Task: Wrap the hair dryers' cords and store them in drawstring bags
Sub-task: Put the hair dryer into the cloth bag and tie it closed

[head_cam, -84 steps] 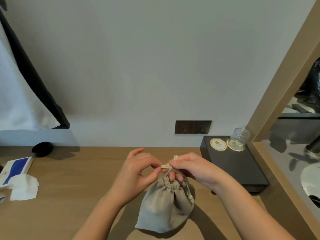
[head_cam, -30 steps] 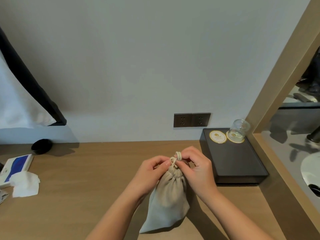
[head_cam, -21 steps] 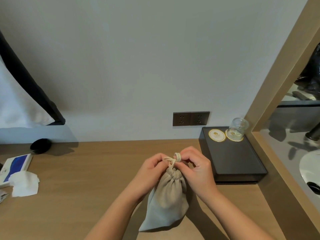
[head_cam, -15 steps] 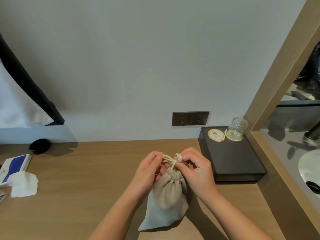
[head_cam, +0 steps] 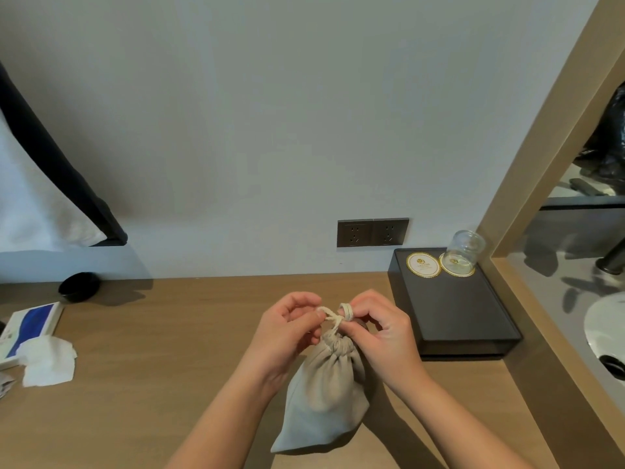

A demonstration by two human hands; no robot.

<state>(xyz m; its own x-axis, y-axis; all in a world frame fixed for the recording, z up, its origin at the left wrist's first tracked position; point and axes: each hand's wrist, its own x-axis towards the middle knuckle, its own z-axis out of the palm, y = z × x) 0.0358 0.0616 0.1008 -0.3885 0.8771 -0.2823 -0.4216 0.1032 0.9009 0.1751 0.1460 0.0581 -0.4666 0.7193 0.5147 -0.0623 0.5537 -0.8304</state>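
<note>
In the head view, your bag (head_cam: 324, 401) stands slumped on the wooden counter (head_cam: 162, 350) right in front of you. Its neck is gathered shut and its body bulges. What fills it is hidden, though the task suggests a hair dryer.

Your left hand (head_cam: 284, 336) pinches one strand of the drawstring (head_cam: 333, 318) between thumb and fingertips. Your right hand (head_cam: 382, 333) pinches the other strand, with a loop showing over a finger. Both hands are clamped on the string just above the neck, close together.

Expect the cloth to be soft and limp. It will fold and give you no support, so take it by the gathered neck or cradle it under the base. The contents likely make it bottom-heavy and hard inside, so it may tip or swing if you lift by the string alone. The string looks thin and pliant, so pinch near the crossing for control.

A black tray (head_cam: 453, 309) with a glass (head_cam: 463, 252) sits just to the right. That glass is breakable, so keep the bag away from it.
</note>
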